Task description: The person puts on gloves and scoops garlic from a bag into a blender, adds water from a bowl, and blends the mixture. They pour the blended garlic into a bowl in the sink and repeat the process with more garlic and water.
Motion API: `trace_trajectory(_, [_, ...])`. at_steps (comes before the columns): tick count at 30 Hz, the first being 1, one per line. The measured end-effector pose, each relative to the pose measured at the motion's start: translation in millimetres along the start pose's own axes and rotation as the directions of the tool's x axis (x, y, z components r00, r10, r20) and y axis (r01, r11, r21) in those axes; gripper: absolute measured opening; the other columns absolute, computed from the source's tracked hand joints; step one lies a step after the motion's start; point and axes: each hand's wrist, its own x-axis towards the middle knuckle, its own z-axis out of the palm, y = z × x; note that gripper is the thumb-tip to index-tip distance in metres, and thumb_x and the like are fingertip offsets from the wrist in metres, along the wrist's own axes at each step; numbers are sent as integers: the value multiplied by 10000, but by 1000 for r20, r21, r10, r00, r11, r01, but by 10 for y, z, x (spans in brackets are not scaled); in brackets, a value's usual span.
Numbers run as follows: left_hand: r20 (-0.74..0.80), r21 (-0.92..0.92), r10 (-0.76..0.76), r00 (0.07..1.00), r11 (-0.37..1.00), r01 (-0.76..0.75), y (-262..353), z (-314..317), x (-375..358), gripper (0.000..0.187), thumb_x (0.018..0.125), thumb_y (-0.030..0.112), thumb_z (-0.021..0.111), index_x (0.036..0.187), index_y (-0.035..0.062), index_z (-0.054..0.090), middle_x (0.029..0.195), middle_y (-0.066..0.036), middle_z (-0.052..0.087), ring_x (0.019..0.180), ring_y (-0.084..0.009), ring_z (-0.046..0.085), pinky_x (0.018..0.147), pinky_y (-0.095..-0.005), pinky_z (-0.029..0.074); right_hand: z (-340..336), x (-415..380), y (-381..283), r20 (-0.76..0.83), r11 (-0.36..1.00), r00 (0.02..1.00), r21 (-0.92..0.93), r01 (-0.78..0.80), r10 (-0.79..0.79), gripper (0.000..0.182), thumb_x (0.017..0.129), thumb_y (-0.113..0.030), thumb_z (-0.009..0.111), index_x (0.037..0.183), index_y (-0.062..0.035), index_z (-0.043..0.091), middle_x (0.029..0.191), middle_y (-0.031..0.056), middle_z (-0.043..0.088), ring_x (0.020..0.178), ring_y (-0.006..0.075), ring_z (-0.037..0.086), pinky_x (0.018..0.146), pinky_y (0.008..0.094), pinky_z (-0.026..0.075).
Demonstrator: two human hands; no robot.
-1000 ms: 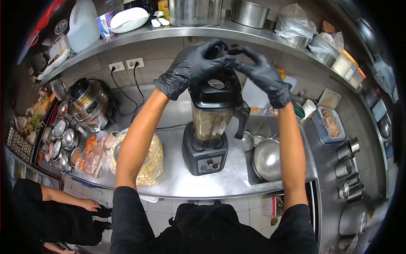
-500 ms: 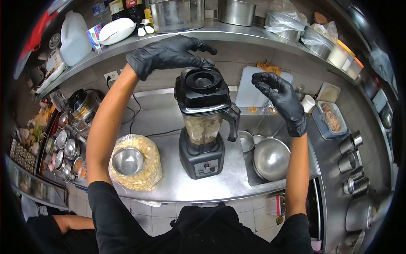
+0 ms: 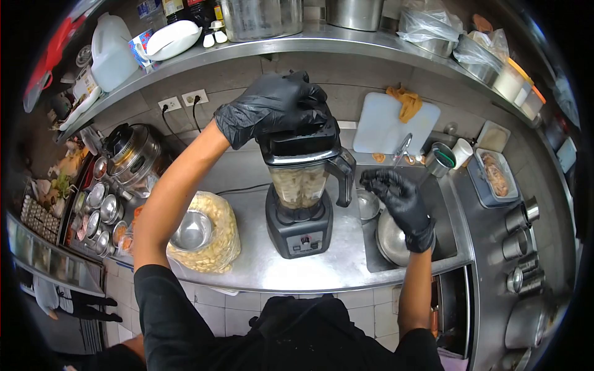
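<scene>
A black blender (image 3: 299, 224) stands on the steel counter, its jar (image 3: 300, 184) holding pale, chunky contents. My left hand (image 3: 281, 102), in a black glove, rests on top of the black blender lid (image 3: 297, 147), with its fingers curled over the upper part. The lid's centre is hidden under that hand. My right hand (image 3: 399, 201), gloved too, hovers over the sink to the right of the jar handle (image 3: 345, 179). Its fingers are loosely bent and apart, holding nothing visible. Left of the blender, a metal bowl (image 3: 192, 230) sits on a plastic bag of pale yellow pieces (image 3: 223, 244).
The sink (image 3: 442, 210) holds a large metal bowl (image 3: 391, 238) and a smaller pan. Behind it lean a white cutting board (image 3: 377, 127) and an orange cloth (image 3: 408, 104). An overhead shelf (image 3: 272, 48) crosses the back. Another person (image 3: 68, 300) is at far left.
My left hand has come down from above the blender onto its lid. My right hand has lowered and moved slightly left, nearer the jar handle.
</scene>
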Motion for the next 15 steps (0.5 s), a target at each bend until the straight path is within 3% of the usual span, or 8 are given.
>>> trace_trajectory(3, [49,-15,-31,998,999,32,-24,31,-29,401,817,428,546,1123,179,620,1134,-158,576,979,-338,592,844,-408,482,58,-252,274,-24,999,999,16,-30,30,199,866,-59,586,1047,19,608,939,81,653,861,124,598,789,256,475])
trace_trajectory(6, [-87,-43,25,996,999,-29,-64,156,-60,562,804,557,550,1254,221,519,1285,-189,471,1118,-378,508,926,-420,434,235,-542,700,20,970,992,210,-126,124,202,865,-75,593,1044,18,609,952,85,651,877,129,595,794,262,474])
trace_trajectory(7, [-39,7,15,999,1000,-15,51,128,-99,687,738,625,570,1296,238,466,1336,-202,406,1166,-395,460,955,-436,412,294,-641,902,87,976,979,106,-191,183,203,874,-96,591,1044,15,612,962,74,648,891,122,590,800,260,472])
trace_trajectory(8, [13,56,5,1000,998,-5,121,131,-111,817,673,694,591,1338,255,412,1386,-214,340,1214,-412,411,985,-452,390,450,-754,976,101,929,953,215,-302,286,225,874,-113,599,1062,11,606,976,66,645,904,112,586,811,259,468])
trace_trajectory(9, [113,142,-26,993,990,10,117,206,-101,962,560,684,686,1365,272,361,1420,-201,284,1272,-403,339,1019,-462,359,584,-882,1231,73,913,929,170,-371,364,268,875,-120,601,1109,10,580,978,57,645,919,113,581,821,256,462])
trace_trajectory(12, [169,-61,-38,985,997,48,111,135,-123,982,532,609,749,1363,259,360,1413,-205,294,1263,-402,348,1021,-459,359,917,-1362,2115,-36,889,893,126,-440,448,317,864,-174,622,1128,-12,552,988,88,638,909,142,586,807,261,462])
trace_trajectory(14, [120,-52,17,993,999,-11,31,215,-109,939,527,577,752,1333,266,384,1368,-189,352,1185,-393,441,949,-457,432,1069,-1443,1896,-52,812,814,-56,-581,579,347,855,-156,621,1158,-19,521,981,99,633,892,144,594,752,265,473])
trace_trajectory(15, [131,-51,22,991,999,-16,35,200,-99,925,526,518,770,1327,257,389,1343,-191,371,1172,-395,448,960,-458,424,1163,-1506,1967,-100,763,770,-98,-638,631,464,825,-255,659,1194,-29,490,1001,136,626,923,186,600,773,288,476])
